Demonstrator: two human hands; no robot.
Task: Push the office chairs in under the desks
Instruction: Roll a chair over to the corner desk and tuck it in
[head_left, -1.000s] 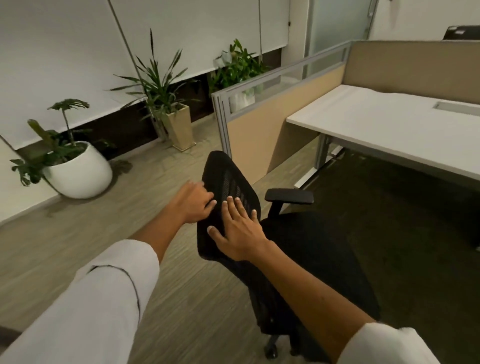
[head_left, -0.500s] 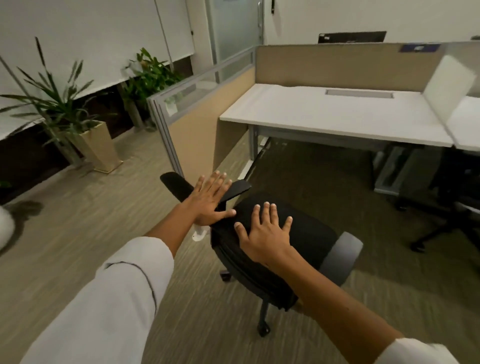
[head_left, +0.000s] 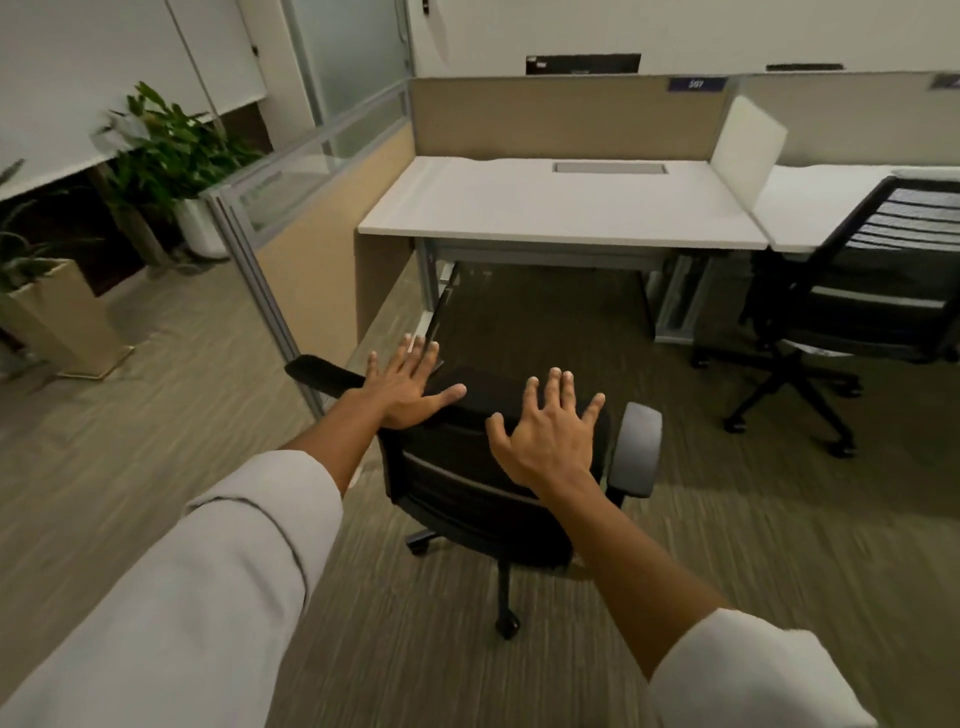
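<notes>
The black mesh-backed office chair's (head_left: 467, 483) seat is hidden behind its backrest, and blur softens the grey striped carpet (head_left: 753, 519). The chair stands short of the white rectangular desk (head_left: 561, 208) with beige partitions. The left hand (head_left: 402, 387) and right hand (head_left: 550, 434), fingers spread flat, apparently press the backrest top.

Chair (head_left: 483, 483): stood before the desk (head_left: 561, 208), not under it.
Second chair (head_left: 878, 291): stood right, at the neighbouring desk.
Plants (head_left: 171, 150): stood left.
</notes>
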